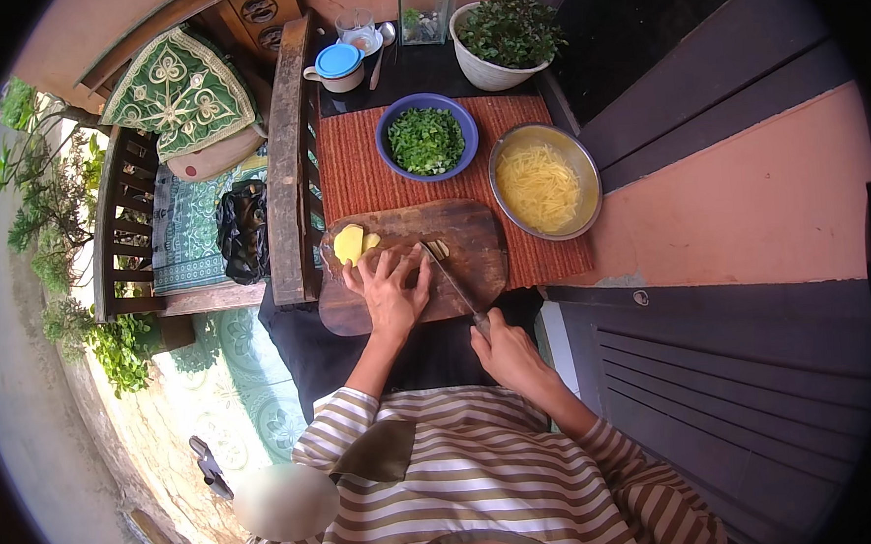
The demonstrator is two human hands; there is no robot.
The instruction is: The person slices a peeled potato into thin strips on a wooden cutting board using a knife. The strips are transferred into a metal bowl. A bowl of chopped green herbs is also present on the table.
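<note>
In my right hand is a kitchen knife, gripped by its handle, its blade slanting up and left across a wooden cutting board. My left hand rests on the board with bent fingers, fingertips close beside the blade tip. Whatever lies under those fingers is hidden. Peeled yellow slices, apparently potato, are just beyond the left fingers. A few thin pale strips lie on the blade's right side. The board's near edge reaches over my lap.
Beyond the board, a purple bowl of chopped greens and a metal bowl of yellow strips stand on an orange woven mat. Farther back are a lidded mug, a glass, a spoon and a potted plant. A wooden armrest borders the left.
</note>
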